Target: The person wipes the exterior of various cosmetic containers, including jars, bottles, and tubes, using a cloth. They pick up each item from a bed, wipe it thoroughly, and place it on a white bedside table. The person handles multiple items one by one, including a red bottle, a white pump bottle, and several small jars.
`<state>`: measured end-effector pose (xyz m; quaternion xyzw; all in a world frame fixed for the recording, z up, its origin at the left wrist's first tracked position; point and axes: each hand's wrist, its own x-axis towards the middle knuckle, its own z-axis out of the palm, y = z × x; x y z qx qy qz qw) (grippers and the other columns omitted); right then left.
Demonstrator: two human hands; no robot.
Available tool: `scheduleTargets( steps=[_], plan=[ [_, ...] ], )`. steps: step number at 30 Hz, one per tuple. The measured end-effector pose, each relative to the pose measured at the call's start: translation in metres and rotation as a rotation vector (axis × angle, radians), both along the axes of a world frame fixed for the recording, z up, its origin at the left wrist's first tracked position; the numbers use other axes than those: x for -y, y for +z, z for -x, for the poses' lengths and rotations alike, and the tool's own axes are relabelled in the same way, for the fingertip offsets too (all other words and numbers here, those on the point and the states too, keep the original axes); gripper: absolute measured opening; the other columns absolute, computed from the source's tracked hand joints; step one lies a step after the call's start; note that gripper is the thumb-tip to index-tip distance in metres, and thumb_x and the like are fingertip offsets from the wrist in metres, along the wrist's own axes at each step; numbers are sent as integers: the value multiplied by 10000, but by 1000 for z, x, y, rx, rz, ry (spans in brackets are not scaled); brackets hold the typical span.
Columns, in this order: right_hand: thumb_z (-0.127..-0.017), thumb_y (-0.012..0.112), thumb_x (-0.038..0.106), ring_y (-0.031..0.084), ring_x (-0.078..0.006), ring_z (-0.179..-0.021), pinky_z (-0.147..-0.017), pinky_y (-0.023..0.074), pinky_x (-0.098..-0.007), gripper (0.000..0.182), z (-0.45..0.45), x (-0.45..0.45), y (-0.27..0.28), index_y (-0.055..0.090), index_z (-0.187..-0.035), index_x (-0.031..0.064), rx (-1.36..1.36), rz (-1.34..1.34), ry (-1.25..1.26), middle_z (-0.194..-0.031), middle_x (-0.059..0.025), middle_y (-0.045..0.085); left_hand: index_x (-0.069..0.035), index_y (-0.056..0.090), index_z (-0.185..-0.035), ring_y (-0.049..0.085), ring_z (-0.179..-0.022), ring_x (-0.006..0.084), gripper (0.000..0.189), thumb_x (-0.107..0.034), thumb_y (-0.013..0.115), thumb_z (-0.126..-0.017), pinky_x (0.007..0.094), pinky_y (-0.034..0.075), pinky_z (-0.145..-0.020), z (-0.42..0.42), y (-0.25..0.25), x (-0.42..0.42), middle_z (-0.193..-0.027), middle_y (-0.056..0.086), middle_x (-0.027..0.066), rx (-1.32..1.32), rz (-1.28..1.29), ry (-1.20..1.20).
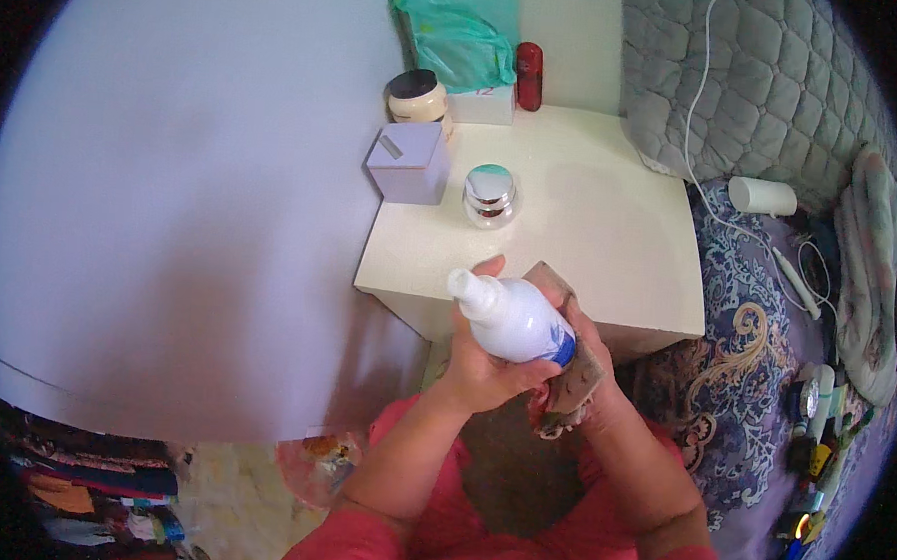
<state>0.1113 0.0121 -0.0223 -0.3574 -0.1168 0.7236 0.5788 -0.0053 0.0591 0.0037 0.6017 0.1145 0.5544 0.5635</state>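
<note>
A white pump-style bottle (520, 321) with a blue-marked label lies tilted in my left hand (482, 371), its narrow neck pointing up and left. My right hand (595, 354) holds a brownish cloth (576, 376) against the bottle's lower end. Both hands are just in front of the near edge of a cream-coloured cabinet top (585, 248). On that top, beyond the bottle, stands a round jar with a shiny silver lid (490, 192). Part of my right hand's fingers is hidden behind the bottle and cloth.
At the cabinet's left stand a lilac box (410, 166) and a dark-lidded cream jar (417, 98). Behind are a white box (486, 107), a green plastic bag (466, 48) and a red object (529, 77). A patterned bed (745, 353) with a white cable (687, 140) is at right.
</note>
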Motion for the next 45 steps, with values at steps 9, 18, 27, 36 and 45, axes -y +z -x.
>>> scheduleTargets(
  steps=[9,18,27,36,45],
  plan=[
    [-923,374,322,354,-261,-1200,-1016,261,-369,555,41,29,-2,249,-1322,-43,747,-496,-407,-1300,-184,355,14,169,-1334,470,-1040,247,884,-256,741,-716,365,394,-888,-16,-29,15,-1187,413,151,-121,36,501],
    [-855,408,247,196,-442,-1275,-1054,162,-457,645,14,31,11,159,-1350,-82,1593,-767,-470,-1387,-280,162,23,224,-1345,376,-1176,257,616,-405,370,-927,344,282,-991,-19,-27,15,-1295,354,176,-215,52,146],
    [-838,419,109,345,-353,-1236,-1033,249,-397,545,-21,22,29,256,-1326,-71,1182,-714,-540,-1326,-233,345,13,229,-1352,355,-1217,240,582,-390,324,-943,337,271,-1009,-26,-23,31,-1319,359,154,-333,7,-58],
    [-832,545,198,301,-417,-1243,-1033,249,-440,655,3,24,14,222,-1345,-51,1426,-770,-277,-1335,-275,297,-21,243,-1341,386,-1177,228,614,-474,279,-929,348,295,-996,-17,-30,5,-1294,365,120,-5,338,213],
    [-774,655,131,348,-245,-1226,-1016,273,-367,675,15,13,-5,278,-1311,-25,844,-603,-225,-1303,-182,363,-39,301,-1315,453,-1125,247,710,-582,385,-864,396,338,-978,-3,-21,7,-1232,445,98,80,398,49]
  ],
)
